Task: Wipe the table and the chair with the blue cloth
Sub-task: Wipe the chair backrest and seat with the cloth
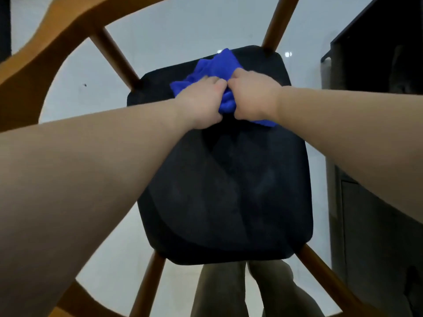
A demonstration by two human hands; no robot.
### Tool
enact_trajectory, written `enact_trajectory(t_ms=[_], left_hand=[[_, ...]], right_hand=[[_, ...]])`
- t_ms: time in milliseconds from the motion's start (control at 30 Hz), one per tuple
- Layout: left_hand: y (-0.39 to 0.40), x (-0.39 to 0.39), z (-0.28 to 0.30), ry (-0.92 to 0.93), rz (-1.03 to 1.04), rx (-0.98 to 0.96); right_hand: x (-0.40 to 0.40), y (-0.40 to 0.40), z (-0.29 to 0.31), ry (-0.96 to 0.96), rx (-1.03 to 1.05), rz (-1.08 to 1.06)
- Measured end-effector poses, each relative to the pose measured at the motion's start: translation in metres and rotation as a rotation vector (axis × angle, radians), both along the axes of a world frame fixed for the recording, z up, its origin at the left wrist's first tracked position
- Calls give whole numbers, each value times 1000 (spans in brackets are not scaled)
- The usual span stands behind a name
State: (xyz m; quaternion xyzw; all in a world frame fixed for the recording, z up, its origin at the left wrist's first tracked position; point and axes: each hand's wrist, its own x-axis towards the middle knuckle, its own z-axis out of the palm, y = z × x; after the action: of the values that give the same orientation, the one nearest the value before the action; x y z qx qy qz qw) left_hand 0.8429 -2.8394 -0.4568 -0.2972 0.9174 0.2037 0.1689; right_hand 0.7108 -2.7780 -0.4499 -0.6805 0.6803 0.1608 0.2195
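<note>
Under your hands, the blue cloth point(217, 65) looks soft and fuzzy, like microfibre or terry, matt and bunched into deep folds. It lies on the chair seat point(229, 179), which is covered in a dark, nearly black fabric with a matt, slightly napped look and faint shading marks, like velvet or suede. The chair frame point(57, 42) is wood in a warm honey-brown, smooth, with a dull satin finish, as are the round chair legs point(114, 53). Beneath it, the floor point(183, 26) is pale and glossy, catching small bright light reflections. To your right stands a dark cabinet point(377, 53) with a smooth, matt surface.
</note>
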Motion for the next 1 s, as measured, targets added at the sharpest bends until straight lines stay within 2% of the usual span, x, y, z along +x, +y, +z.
enact_trajectory(t_ms=[133, 433, 733, 1000], left_hand=[[23, 10, 2, 50, 39, 75], [114, 42, 14, -54, -18, 205], [217, 68, 30, -161, -11, 350], [253, 68, 33, -213, -25, 349]], right_hand=[[3, 11, 4, -22, 53, 46], [29, 98, 2, -194, 300, -9], [58, 196, 0, -251, 470, 16], [62, 222, -6, -261, 539, 44]])
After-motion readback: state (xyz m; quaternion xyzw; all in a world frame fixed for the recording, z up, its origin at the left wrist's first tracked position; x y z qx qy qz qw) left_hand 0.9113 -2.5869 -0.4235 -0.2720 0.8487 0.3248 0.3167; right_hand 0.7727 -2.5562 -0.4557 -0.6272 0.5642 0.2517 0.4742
